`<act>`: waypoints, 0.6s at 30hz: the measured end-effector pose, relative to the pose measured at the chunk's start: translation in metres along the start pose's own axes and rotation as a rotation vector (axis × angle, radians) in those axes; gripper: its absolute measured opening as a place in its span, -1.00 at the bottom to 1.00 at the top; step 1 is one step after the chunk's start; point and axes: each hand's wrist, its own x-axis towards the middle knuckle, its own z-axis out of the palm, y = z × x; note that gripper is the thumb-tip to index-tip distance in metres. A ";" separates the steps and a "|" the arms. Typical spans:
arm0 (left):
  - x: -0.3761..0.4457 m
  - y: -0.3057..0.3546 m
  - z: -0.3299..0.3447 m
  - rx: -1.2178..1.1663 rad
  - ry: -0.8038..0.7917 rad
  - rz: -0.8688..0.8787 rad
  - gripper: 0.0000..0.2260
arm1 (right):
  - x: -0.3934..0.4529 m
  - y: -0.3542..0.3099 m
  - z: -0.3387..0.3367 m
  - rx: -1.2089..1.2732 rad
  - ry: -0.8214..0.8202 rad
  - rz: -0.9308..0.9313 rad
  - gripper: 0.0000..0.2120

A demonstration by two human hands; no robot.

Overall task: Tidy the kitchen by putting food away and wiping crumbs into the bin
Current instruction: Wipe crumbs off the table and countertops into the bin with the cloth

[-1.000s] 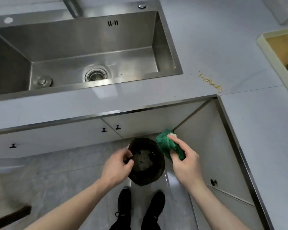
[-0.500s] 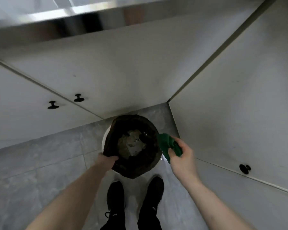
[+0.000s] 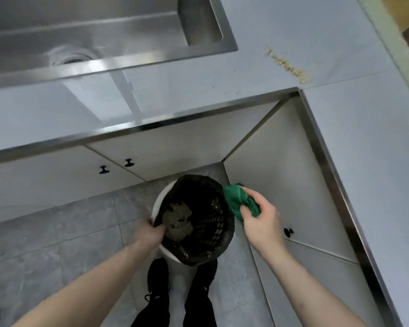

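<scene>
The left hand (image 3: pixel 151 233) grips the near-left rim of the bin (image 3: pixel 194 220), fingers curled over the edge of its black liner at about 8 o'clock on the rim. The bin is a white, perforated basket standing on the grey floor tiles (image 3: pixel 57 232) in the inner corner of the cabinets, just ahead of the person's black shoes (image 3: pixel 157 279). Some crumpled brownish waste lies at its bottom.

The right hand (image 3: pixel 260 223) clutches a bunched green cloth (image 3: pixel 240 200), held at the bin's 3 o'clock edge, with the cloth touching or just over the rim; which of the two cannot be told.

Up on the pale grey countertop (image 3: pixel 151 90), a line of yellowish crumbs (image 3: pixel 291 67) lies at roughly 1 o'clock from the bin, to the right of the stainless steel sink (image 3: pixel 92 43) and close to the inner corner of the counter edge. A few stray specks sit nearer that edge.

The step in hand looks like the crumb-wiping part: the bin is being steadied or positioned below the counter corner, cloth ready. The next move likely calls for bringing the bin's mouth under the counter edge nearest the crumbs, then sweeping the cloth across them toward that edge so they drop inside instead of onto the floor.
</scene>
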 end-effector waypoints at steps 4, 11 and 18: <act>-0.066 0.018 -0.036 -0.067 -0.025 -0.058 -0.70 | -0.031 -0.066 -0.049 0.013 0.004 -0.106 -0.56; -0.125 0.015 -0.036 -0.166 -0.052 -0.098 -0.59 | -0.045 -0.149 -0.122 0.082 0.078 -0.255 -0.52; -0.211 0.078 -0.028 -0.236 0.069 -0.103 -0.84 | 0.031 -0.193 -0.202 -0.021 0.219 -0.295 -0.59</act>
